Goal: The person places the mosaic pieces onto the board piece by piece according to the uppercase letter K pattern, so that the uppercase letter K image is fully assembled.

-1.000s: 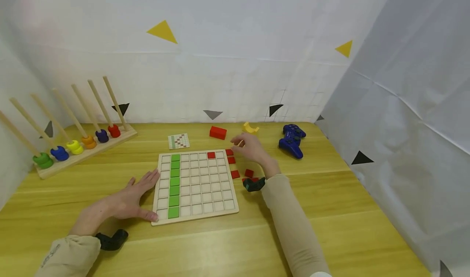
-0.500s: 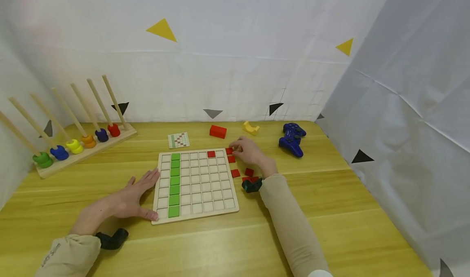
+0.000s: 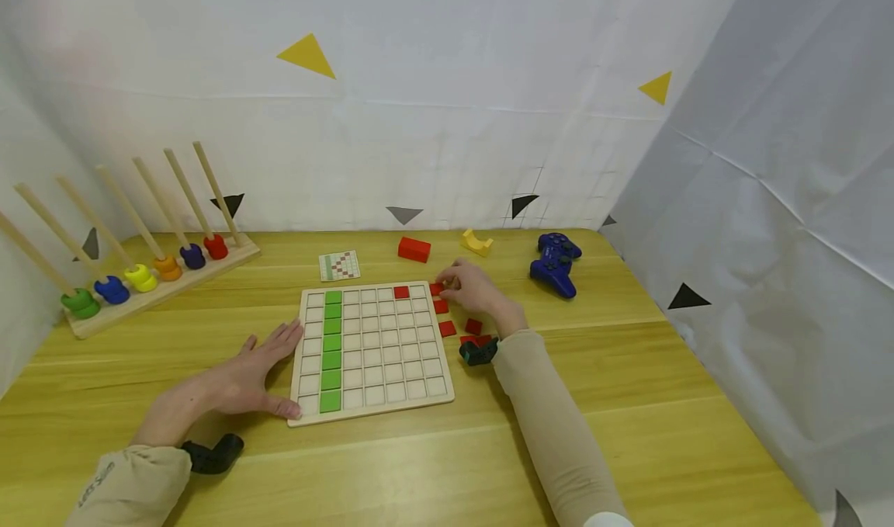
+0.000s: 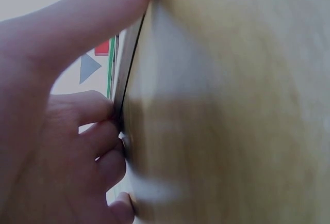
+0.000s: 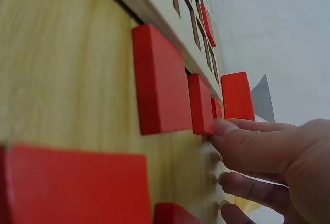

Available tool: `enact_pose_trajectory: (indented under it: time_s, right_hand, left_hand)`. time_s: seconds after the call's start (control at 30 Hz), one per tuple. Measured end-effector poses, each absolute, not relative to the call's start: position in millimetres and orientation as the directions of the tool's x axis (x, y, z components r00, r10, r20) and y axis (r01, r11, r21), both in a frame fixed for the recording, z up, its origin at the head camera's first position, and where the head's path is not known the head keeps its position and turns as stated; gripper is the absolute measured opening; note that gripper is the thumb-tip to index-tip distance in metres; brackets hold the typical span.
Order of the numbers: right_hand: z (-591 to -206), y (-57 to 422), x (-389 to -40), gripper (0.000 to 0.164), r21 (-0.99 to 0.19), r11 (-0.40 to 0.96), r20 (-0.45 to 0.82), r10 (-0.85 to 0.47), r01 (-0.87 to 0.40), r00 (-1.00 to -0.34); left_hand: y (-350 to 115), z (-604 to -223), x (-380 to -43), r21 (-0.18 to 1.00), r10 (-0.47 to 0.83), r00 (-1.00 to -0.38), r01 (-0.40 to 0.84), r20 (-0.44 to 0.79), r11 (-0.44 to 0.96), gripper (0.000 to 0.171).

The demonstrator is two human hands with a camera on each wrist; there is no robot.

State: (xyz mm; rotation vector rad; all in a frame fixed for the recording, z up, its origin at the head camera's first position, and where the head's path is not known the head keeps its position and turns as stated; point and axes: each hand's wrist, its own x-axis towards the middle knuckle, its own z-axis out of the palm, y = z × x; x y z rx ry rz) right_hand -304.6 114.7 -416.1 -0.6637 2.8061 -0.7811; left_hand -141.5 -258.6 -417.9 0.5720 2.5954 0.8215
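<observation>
A wooden grid board (image 3: pixel 374 376) lies on the table, with a column of green tiles (image 3: pixel 331 342) and one red tile (image 3: pixel 401 292) set in its cells. Along its left edge rests my left hand (image 3: pixel 240 379), fingers spread, thumb at the near corner. My right hand (image 3: pixel 475 288) is by the board's far right corner, thumb and forefinger pinching the farthest loose red tile (image 3: pixel 436 288). In the right wrist view the thumb tip (image 5: pixel 225 126) also meets the edge of the neighbouring red tile (image 5: pixel 201 105). More loose red tiles (image 3: pixel 448 329) lie beside the board, some near the wrist.
Behind the board lie a small pattern card (image 3: pixel 339 266), a red block (image 3: pixel 414 249) and a yellow arched block (image 3: pixel 476 243). A blue game controller (image 3: pixel 555 265) is at the back right. A peg rack (image 3: pixel 168 282) with coloured rings stands on the left.
My right hand has come down and toward me, from above the far tiles onto the farthest one. The neighbouring tile has shifted slightly nearer. My left hand stays put.
</observation>
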Motion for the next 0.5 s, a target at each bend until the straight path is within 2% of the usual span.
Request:
enact_pose_trajectory:
  time_s: [0.5]
  right_hand:
    - [-417.4, 115.2, -306.5, 0.019, -0.467, 0.796, -0.023, -0.446, -0.385, -0.895]
  left_hand:
    - [-257.9, -417.0, -140.9, 0.613, 0.476, -0.854, 0.264, -0.211, 0.745, 0.125]
